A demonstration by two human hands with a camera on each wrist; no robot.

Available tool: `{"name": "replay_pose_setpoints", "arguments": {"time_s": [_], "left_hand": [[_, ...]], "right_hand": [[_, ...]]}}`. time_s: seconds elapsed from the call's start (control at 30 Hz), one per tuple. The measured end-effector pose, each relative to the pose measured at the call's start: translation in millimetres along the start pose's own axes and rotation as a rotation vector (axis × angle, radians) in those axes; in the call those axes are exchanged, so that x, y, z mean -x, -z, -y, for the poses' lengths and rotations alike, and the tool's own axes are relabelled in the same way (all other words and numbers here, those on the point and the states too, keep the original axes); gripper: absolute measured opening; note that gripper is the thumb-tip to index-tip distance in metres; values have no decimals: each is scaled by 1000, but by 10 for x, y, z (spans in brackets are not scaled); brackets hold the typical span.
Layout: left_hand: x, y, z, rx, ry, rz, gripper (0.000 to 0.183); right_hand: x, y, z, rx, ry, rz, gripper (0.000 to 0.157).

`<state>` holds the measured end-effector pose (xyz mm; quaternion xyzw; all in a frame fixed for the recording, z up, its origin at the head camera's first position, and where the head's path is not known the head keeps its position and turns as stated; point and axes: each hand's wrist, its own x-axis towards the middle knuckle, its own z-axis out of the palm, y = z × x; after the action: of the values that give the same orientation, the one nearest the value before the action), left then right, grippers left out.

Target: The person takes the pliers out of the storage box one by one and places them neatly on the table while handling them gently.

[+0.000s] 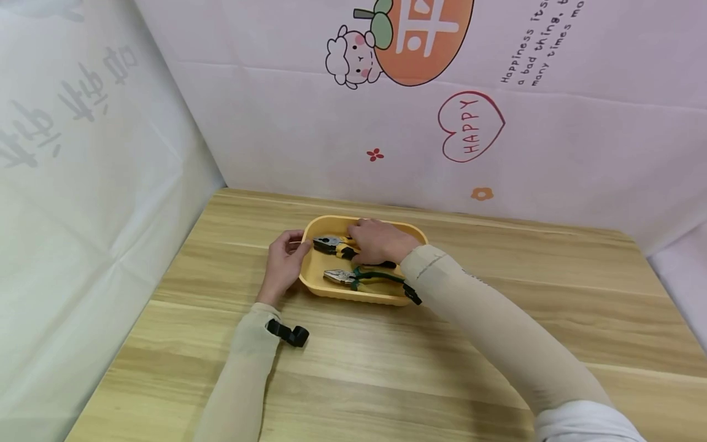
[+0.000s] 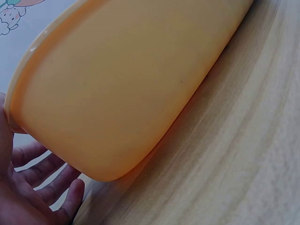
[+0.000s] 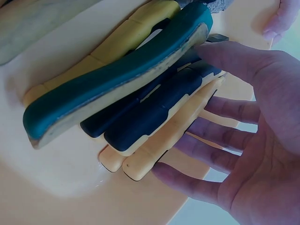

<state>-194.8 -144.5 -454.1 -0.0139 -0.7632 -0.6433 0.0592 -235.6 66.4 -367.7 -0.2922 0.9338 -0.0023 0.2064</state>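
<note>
A yellow plastic tub [image 1: 359, 297] stands on the wooden table. My left hand [image 1: 284, 263] holds its left end by the rim, thumb at the edge and fingers [image 2: 41, 171] along the outer wall. My right hand [image 1: 379, 242] reaches into the tub over pliers with yellow-and-black handles [image 3: 159, 105]. Its thumb [image 3: 234, 58] lies on a black grip while the fingers [image 3: 229, 133] sit along the opposite, yellow side. Nearer the tub's front wall lie combination pliers with green-and-yellow handles [image 1: 381, 275], their jaws pointing left. The right hand hides part of the yellow-and-black handles.
Wooden tabletop [image 1: 342, 380] surrounds the tub. Behind it hangs a white printed cloth [image 1: 309, 135], and another white cloth [image 1: 110, 184] borders the left side. A small black wrist camera [image 1: 289, 333] is strapped to the left sleeve.
</note>
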Motion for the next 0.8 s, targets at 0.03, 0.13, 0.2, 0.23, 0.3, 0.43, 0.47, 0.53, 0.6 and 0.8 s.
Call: {"name": "replay_pose_setpoints", "arguments": {"time_s": [0.03, 0.13, 0.2, 0.23, 0.3, 0.43, 0.47, 0.53, 0.6, 0.8], "left_hand": [[0, -3, -1, -1, 0, 1, 29], [10, -8, -37, -2, 14, 5, 31], [31, -4, -92, -6, 19, 9, 31], [33, -3, -94, -5, 19, 9, 31], [29, -1, -93, -8, 22, 8, 31], [4, -6, -11, -15, 5, -6, 29], [4, -7, -10, -17, 6, -7, 29], [4, -6, -10, -19, 6, -8, 29], [4, -5, -10, -15, 7, -8, 29], [8, -12, -14, -15, 6, -6, 30]], "right_hand": [[-4, -4, -1, 4, 0, 3, 51], [-9, -5, 0, 14, 0, 12, 52], [-10, -4, 4, 19, 1, 17, 53], [-10, -3, 7, 20, 0, 19, 53], [-11, 0, 14, 24, -2, 22, 54], [-1, 0, 18, 24, -6, 23, 52], [2, 0, 18, 23, -6, 22, 51], [3, -1, 16, 21, -4, 19, 49], [1, -4, 11, 15, -3, 14, 48], [-3, -13, -6, -1, -5, 8, 51]]}}
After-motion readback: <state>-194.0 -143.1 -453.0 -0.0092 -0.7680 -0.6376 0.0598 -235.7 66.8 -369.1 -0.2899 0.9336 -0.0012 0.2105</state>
